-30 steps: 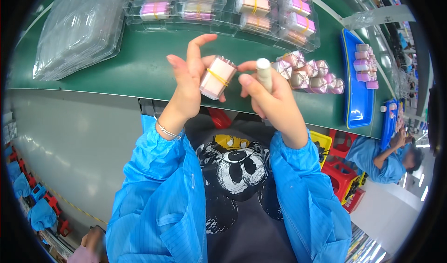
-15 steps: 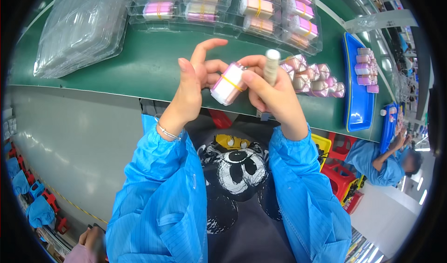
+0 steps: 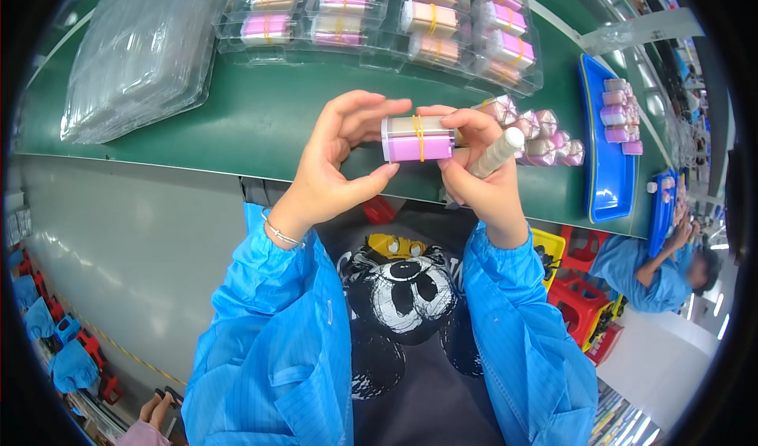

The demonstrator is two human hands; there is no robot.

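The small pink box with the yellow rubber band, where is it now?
In the head view, the pink box is held at centre between the left hand and right hand, above the green table, left of loose pink boxes.

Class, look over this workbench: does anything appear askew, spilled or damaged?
Nothing stands out. Both hands hold a banded pink-and-beige box; the right hand also grips a white stick. Packed boxes sit orderly in clear trays.

Two blue trays (one nearer)
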